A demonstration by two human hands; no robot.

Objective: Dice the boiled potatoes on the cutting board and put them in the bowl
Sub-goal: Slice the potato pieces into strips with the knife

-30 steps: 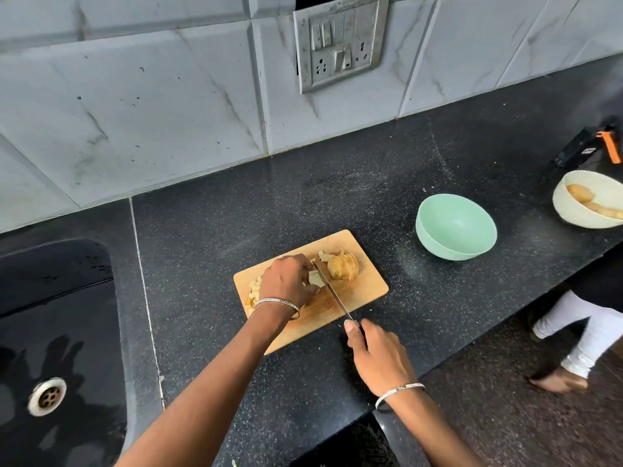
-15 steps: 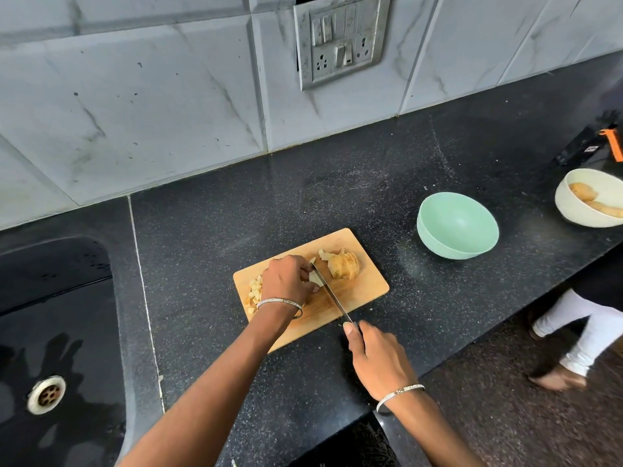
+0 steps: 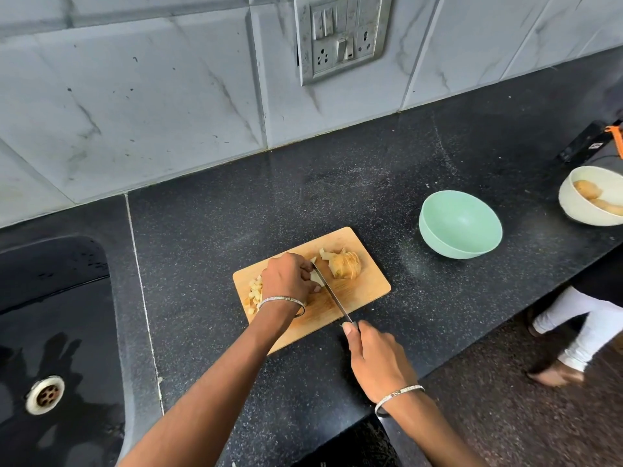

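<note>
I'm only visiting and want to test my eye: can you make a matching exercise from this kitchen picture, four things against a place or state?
Things: 1 green bowl; 2 cream bowl; 3 knife; 4 diced pieces.
Places or states: A gripped by the right hand; B empty; C holds whole potatoes; D left end of the cutting board.
Pairs: 1-B; 2-C; 3-A; 4-D.

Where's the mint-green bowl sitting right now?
In the head view, the mint-green bowl stands empty on the black counter, right of the cutting board and left of the white bowl holding whole potatoes.
</note>
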